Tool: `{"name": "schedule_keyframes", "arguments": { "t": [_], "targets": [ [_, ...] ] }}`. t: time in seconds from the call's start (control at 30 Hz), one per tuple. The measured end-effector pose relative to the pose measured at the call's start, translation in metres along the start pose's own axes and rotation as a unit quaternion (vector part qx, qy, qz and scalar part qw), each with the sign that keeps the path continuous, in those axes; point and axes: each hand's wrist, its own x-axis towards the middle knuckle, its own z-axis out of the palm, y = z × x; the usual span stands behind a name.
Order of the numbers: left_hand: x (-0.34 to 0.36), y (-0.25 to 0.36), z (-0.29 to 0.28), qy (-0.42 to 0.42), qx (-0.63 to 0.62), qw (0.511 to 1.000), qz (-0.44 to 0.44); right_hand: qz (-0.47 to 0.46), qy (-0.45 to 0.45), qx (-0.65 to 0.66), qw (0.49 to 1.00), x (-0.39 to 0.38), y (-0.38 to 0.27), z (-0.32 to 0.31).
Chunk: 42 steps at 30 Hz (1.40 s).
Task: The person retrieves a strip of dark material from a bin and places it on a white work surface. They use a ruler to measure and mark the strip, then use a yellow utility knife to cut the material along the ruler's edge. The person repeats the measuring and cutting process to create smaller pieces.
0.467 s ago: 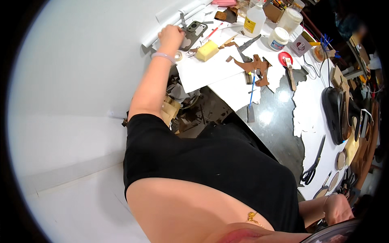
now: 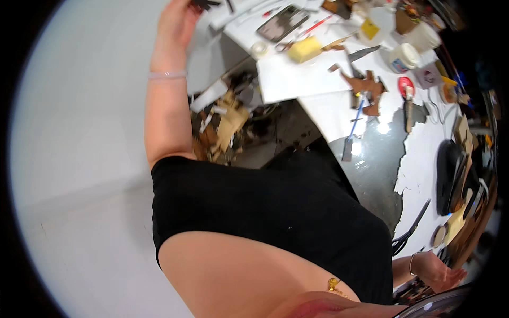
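Note:
Raised at the top left, beside the white wall, my left hand [image 2: 179,25] is closed around dark thin scraps [image 2: 205,4] that stick out past its fingers. Motion blurs it, and the picture's upper edge cuts off part of it. Nearest to it on the table lie a phone [image 2: 283,23], a roll of tape [image 2: 259,50] and a yellow block [image 2: 305,49]. At the lower right, my right hand [image 2: 437,271] hovers near the table edge, fingers loosely spread with nothing visible in them.
Paper and offcuts fill a heap [image 2: 230,119] below the table's left edge. Brown leather scraps [image 2: 368,90], a blue-handled tool [image 2: 356,124], a brush [image 2: 408,108], white jars [image 2: 404,57], black scissors [image 2: 413,228] and a black shoe [image 2: 450,175] lie on the table.
My left hand has left the spot beside the phone and moved up and left, carrying dark scraps off the table. The view has shifted. My right hand's fingers have opened out somewhat.

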Motion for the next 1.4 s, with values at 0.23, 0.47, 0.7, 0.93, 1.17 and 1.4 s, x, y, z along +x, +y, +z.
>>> {"name": "schedule_keyframes", "arguments": {
  "t": [0.23,0.47,0.7,0.93,1.17,1.4],
  "targets": [
    [-0.093,0.127,-0.093,0.132,0.091,0.985,0.063,-0.007,-0.064,0.107,0.992,-0.016,-0.021,0.067],
    [-0.124,0.125,-0.094,0.113,0.182,0.976,-0.049,-0.008,-0.107,0.159,0.981,-0.025,-0.029,0.084],
    [-0.043,0.012,-0.040,0.032,0.312,0.937,-0.154,-0.022,-0.149,0.110,0.982,-0.006,-0.026,0.054],
    [0.064,-0.098,0.063,-0.094,0.666,0.734,0.095,0.037,-0.137,-0.054,0.988,-0.012,-0.040,-0.014],
    [0.011,-0.156,0.260,-0.326,0.621,0.711,0.046,0.090,-0.159,-0.162,0.970,-0.019,-0.049,-0.062],
    [0.033,-0.204,0.284,-0.396,0.609,0.687,-0.023,0.108,-0.148,-0.179,0.967,-0.022,-0.047,-0.071]
  ]
}}
